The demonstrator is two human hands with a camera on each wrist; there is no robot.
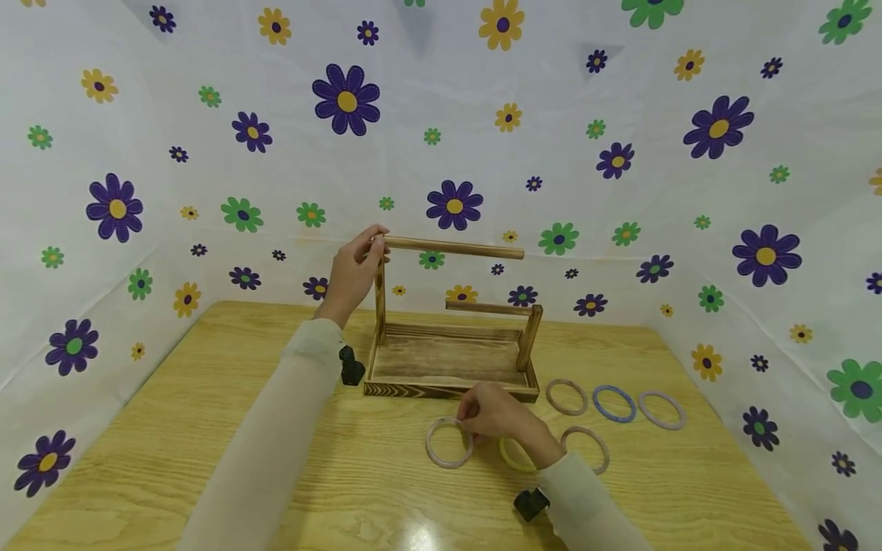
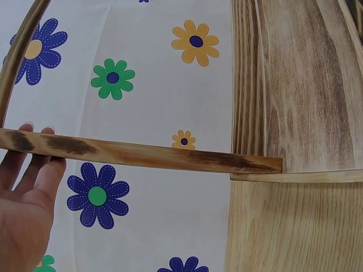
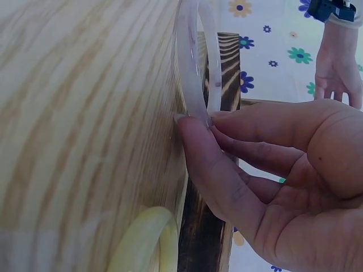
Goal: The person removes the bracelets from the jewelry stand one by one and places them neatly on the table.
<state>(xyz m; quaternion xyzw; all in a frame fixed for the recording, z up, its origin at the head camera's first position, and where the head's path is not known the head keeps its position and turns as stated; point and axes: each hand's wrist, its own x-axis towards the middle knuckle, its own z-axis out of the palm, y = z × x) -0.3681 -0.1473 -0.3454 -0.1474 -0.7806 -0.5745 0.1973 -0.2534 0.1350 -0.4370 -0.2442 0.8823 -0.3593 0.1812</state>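
A dark-grained wooden stand (image 1: 413, 390) has a tray base and two posts, each bearing a sideways bar. At its taller left post my left hand (image 1: 353, 274) grips the top corner, thumb and fingers around the wood. In the left wrist view, its fingertips (image 2: 48, 131) show by the post (image 2: 142, 151). In front of the base, my right hand (image 1: 501, 417) pinches a translucent whitish bangle (image 1: 448, 464) between thumb and fingers. The bangle (image 3: 189, 68) stands tilted up, close over the table, in the right wrist view. A yellow bangle (image 1: 513, 462) is partly hidden under my right wrist.
Right of the stand lie a brownish bangle (image 1: 567, 412), a blue bangle (image 1: 614, 418) and a pale lilac bangle (image 1: 661, 425). Another pinkish bangle (image 1: 603, 451) is nearer, beside my right sleeve. Flower-printed white sheeting (image 1: 441, 161) encloses the wooden table (image 1: 207, 428) behind and at both sides.
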